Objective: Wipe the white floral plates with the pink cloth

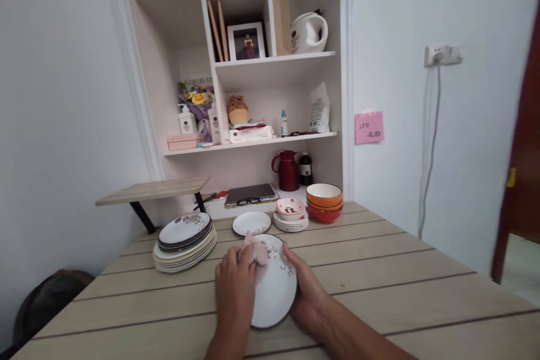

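A white plate with a dark rim and brown flower print (276, 295) is tilted up in front of me above the table. My right hand (310, 295) grips its right edge, thumb on the face and the other fingers mostly hidden behind. My left hand (236, 273) presses a bunched pale pink cloth (258, 256) against the upper left of the plate's face. Beyond it, a similar plate (252, 223) lies flat on the table. To the left stands a stack of plates (185, 230), dark-rimmed ones on top of yellow-edged ones.
Small white dishes (291, 221) carry a pink patterned bowl (290, 207), beside stacked orange and red bowls (324, 202). A raised wooden shelf (154, 190) stands at the table's back left. Behind are a dark laptop (251, 193), a red jug (288, 171) and wall shelves (274, 62).
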`<state>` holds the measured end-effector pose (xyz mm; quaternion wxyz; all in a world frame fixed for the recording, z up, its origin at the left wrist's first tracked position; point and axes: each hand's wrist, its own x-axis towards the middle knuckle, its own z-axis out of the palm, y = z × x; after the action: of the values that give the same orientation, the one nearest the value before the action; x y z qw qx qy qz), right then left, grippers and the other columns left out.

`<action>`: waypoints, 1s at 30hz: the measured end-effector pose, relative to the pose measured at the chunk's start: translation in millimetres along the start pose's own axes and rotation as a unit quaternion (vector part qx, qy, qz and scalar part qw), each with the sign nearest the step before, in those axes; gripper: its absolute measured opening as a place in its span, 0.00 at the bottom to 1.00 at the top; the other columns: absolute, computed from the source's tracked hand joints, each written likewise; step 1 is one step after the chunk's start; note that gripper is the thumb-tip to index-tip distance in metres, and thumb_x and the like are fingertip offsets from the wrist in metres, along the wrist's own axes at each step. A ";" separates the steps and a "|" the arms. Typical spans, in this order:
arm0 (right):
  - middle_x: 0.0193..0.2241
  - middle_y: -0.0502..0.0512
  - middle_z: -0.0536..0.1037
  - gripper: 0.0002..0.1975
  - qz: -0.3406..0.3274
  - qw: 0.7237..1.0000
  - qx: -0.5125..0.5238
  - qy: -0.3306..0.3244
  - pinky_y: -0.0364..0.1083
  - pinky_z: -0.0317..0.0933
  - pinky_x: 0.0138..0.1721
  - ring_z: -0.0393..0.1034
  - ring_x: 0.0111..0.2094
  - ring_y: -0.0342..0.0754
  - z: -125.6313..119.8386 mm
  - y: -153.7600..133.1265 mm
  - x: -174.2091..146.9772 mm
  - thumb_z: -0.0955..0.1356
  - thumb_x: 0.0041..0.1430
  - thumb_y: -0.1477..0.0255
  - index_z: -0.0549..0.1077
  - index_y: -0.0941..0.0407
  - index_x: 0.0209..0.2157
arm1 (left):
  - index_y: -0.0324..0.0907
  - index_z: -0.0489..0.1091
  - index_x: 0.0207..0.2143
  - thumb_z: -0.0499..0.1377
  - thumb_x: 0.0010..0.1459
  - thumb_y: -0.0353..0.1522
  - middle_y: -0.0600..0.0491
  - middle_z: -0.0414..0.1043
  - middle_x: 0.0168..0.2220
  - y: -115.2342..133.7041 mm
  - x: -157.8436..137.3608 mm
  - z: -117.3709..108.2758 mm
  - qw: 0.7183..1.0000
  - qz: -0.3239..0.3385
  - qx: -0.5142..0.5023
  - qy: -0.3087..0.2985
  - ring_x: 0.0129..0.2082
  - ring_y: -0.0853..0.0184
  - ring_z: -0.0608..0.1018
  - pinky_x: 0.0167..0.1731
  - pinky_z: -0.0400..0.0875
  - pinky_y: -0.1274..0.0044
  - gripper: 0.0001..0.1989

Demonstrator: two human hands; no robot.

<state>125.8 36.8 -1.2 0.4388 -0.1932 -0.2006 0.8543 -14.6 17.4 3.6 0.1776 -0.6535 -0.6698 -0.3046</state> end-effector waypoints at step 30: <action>0.33 0.59 0.81 0.20 -0.036 0.992 -0.108 0.046 0.48 0.65 0.38 0.74 0.31 0.49 -7.0 -3.0 4.4 0.66 0.57 0.59 0.73 0.62 0.42 | 0.43 0.68 0.49 0.49 0.59 0.27 0.48 0.67 0.43 -3.0 -3.1 8.2 0.991 0.000 -0.051 -0.123 0.43 0.63 0.72 0.43 0.65 0.73 0.17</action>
<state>128.9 43.2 -6.2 0.4549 -0.2706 -0.2782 0.8015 -15.9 20.4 -5.1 0.0602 -0.6940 -0.6704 -0.2557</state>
